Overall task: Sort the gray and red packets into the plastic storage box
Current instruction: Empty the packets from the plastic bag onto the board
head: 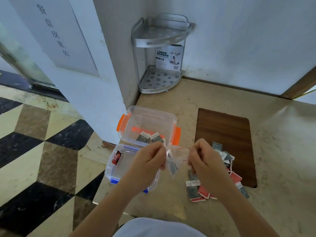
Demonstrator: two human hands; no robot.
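Note:
My left hand (150, 161) and my right hand (203, 159) pinch the two top edges of a small clear zip bag (172, 159) with a red seal line, held between them above the table. A gray packet shows inside the bag. Behind my hands stands a clear plastic box with orange latches (148, 120) holding gray packets (150, 138). Under my left hand sits a clear box with blue latches (118, 168) holding one red packet (116, 157). A loose pile of gray and red packets (220, 175) lies to the right.
A dark wooden board (225, 134) lies on the beige table (273, 168) under part of the pile. A metal corner shelf (160, 55) stands in the far corner by the wall. The table's left edge drops to a tiled floor (42, 151).

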